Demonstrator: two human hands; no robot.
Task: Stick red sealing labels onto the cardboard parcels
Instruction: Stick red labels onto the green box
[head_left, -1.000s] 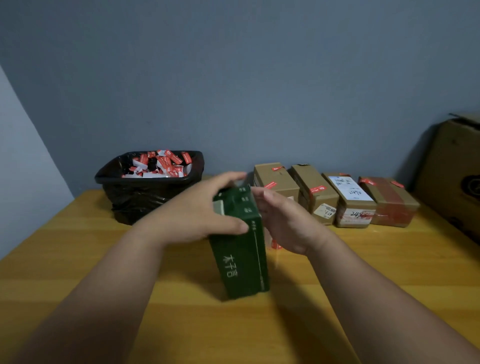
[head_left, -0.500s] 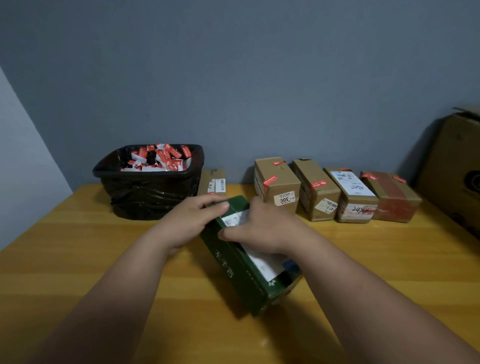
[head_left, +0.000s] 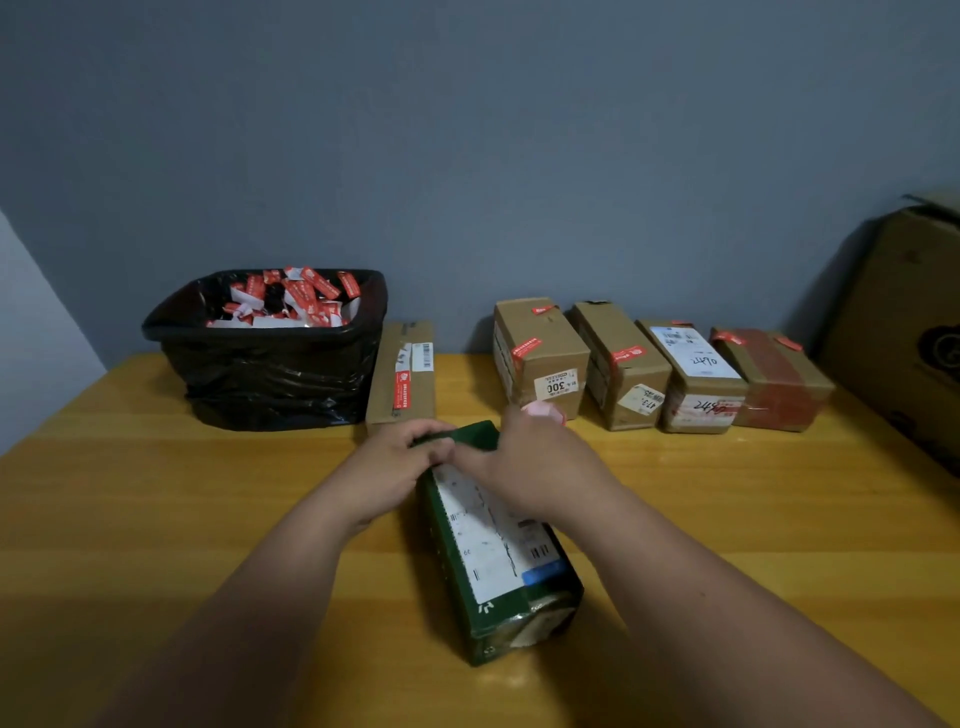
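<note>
1. We are starting at the left, where a black bin (head_left: 270, 353) lined with a bag is sitting at the back of the worktop (head_left: 156, 519), heaped with red-and-white label scraps (head_left: 291, 299).
2. Just beside it, a flat brown parcel (head_left: 401, 376) is lying with a red label (head_left: 402, 389) along its top.
3. We are working on the green parcel (head_left: 493, 545), which is lying lengthwise in the middle of the worktop, white shipping slip facing up.
4. Our left hand (head_left: 400, 462) is curling its fingers over the parcel's far edge, gripping it there.
5. Our right hand (head_left: 530, 462) is resting on the same far end. A bit of pale pink is showing at its fingertips, but we cannot tell what it is or whether the fingers are pinching it.
6. We are judging this parcel to be light, stiff card with a smooth, slightly slick print. Bracing it at the far end or along its long sides should keep it from sliding while a label is pressed on.
7. To the right, four brown parcels (head_left: 660, 369) are standing side by side against the wall, each with red labels already on its edges.
8. At the far right, a large carton (head_left: 904, 332) is leaning in.
9. The worktop is glossy yellow wood; the wall (head_left: 467, 130) behind is plain blue-grey, and the light is dim.
</note>
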